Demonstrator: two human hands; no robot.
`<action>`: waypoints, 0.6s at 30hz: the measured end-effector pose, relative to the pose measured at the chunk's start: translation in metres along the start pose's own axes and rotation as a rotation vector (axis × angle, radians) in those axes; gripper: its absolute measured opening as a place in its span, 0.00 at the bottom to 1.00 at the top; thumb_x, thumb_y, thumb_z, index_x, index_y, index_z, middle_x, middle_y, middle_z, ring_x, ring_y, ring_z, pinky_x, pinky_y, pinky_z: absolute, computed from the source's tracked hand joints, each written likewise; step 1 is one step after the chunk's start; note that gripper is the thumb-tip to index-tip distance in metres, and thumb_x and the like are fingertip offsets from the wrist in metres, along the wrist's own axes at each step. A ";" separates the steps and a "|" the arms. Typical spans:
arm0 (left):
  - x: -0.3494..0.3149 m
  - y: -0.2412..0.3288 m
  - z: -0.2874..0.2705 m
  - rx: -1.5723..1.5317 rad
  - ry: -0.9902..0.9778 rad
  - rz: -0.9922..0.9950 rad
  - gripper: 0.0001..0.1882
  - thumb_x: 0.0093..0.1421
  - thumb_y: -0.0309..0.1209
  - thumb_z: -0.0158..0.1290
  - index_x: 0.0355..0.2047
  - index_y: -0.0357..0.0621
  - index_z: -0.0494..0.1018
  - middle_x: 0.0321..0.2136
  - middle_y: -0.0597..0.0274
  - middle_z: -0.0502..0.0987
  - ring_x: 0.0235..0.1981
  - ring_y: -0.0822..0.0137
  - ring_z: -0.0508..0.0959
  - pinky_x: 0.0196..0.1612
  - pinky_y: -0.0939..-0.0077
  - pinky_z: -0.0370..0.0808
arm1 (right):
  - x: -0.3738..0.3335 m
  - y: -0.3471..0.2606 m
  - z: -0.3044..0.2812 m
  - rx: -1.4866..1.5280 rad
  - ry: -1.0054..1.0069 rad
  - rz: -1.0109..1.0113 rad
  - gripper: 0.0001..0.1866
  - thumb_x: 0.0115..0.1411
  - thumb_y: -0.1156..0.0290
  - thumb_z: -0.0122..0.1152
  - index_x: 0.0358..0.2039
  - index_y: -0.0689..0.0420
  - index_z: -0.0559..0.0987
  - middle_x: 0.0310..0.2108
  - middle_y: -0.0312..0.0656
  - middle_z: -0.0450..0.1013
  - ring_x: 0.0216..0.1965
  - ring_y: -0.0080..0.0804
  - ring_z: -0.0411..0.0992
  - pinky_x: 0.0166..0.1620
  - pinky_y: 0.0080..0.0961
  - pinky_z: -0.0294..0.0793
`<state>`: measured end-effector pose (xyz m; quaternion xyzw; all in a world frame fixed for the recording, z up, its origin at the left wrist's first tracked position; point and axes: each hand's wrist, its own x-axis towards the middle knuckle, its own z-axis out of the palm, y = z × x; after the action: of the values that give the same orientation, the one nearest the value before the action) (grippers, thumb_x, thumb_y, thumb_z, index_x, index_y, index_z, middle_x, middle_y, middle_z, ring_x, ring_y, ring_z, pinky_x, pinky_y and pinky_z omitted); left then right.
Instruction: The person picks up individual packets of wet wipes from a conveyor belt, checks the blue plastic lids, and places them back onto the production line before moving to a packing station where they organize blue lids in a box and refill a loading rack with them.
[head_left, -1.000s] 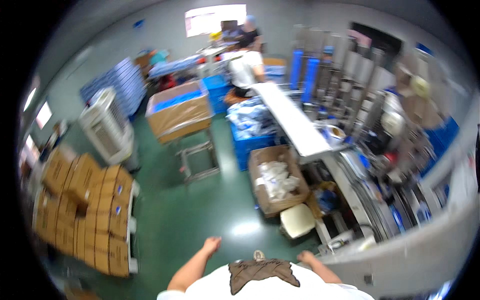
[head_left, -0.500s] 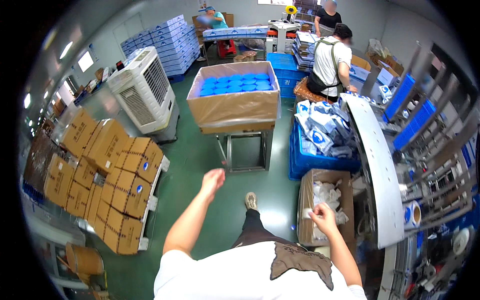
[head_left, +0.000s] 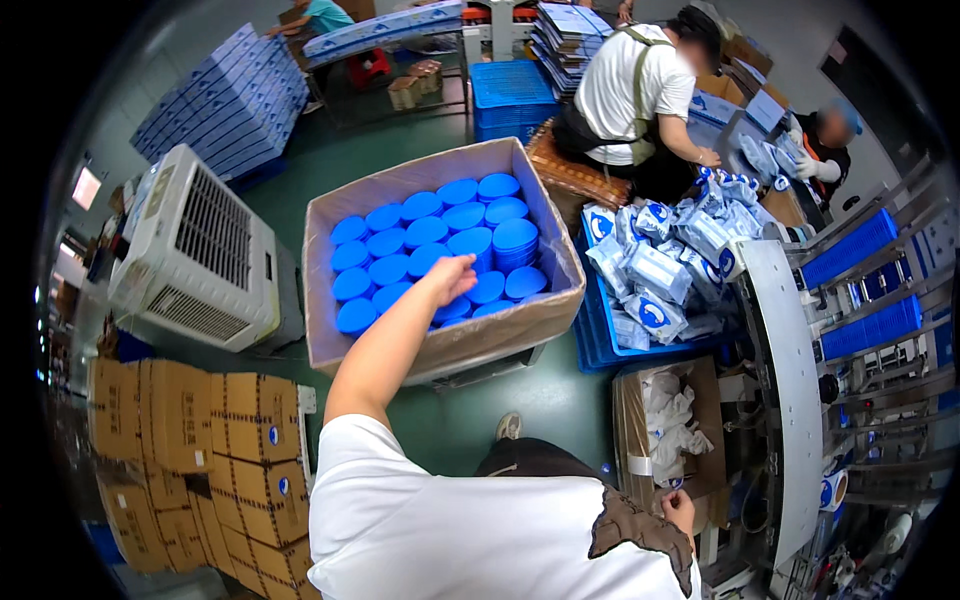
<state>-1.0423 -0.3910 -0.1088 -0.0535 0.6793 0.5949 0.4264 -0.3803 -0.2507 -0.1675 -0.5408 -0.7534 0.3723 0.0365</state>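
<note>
A large brown carton [head_left: 440, 358] lined with clear plastic stands in front of me, filled with rows of blue round lids [head_left: 385, 243], some stacked. My left hand [head_left: 448, 279] reaches over its near wall. Its thumb and fingers are closed at the near edge of one blue lid [head_left: 469, 241], which looks tilted; the exact contact is partly hidden by the fingers. Low at my right side, my right hand [head_left: 679, 509] has its fingers curled, with nothing visible in them. It is near an open carton [head_left: 633, 440] holding crumpled white plastic [head_left: 676, 432].
A blue crate [head_left: 590, 335] heaped with white-and-blue packs stands right of the lids. Beyond it sits a person [head_left: 620, 95]; another gloved person [head_left: 825, 160] is farther right. A metal machine plate [head_left: 790, 400] flanks my right. An air cooler [head_left: 215, 260] and stacked cartons [head_left: 250, 440] stand left.
I have come closer to the lid carton. My left hand has moved forward over it and down to a lid. My right hand has drawn back toward my side, away from the carton of white plastic.
</note>
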 end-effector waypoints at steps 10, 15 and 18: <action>0.063 -0.006 0.084 -0.336 -0.030 -0.245 0.59 0.42 0.65 0.54 0.64 0.52 0.35 0.63 0.49 0.37 0.61 0.50 0.49 0.58 0.56 0.57 | -0.046 -0.023 0.078 -0.018 -0.127 0.228 0.13 0.46 0.68 0.62 0.31 0.60 0.74 0.25 0.44 0.74 0.28 0.33 0.74 0.35 0.27 0.72; 0.075 -0.012 0.090 -0.450 0.022 -0.223 0.55 0.44 0.63 0.55 0.64 0.53 0.40 0.64 0.55 0.37 0.64 0.53 0.42 0.61 0.60 0.50 | -0.048 -0.027 0.091 0.062 -0.126 0.272 0.14 0.46 0.68 0.62 0.32 0.61 0.75 0.28 0.46 0.74 0.28 0.34 0.74 0.34 0.27 0.72; 0.087 -0.018 0.095 -0.486 0.044 -0.206 0.53 0.45 0.58 0.57 0.63 0.51 0.43 0.64 0.55 0.40 0.64 0.54 0.43 0.62 0.62 0.48 | -0.041 -0.037 0.088 0.067 -0.082 0.295 0.14 0.46 0.69 0.61 0.33 0.62 0.75 0.29 0.48 0.73 0.27 0.35 0.74 0.33 0.28 0.72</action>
<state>-1.0381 -0.2772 -0.1719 -0.2362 0.5165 0.6929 0.4442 -0.4332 -0.3366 -0.1943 -0.6284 -0.6539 0.4202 -0.0315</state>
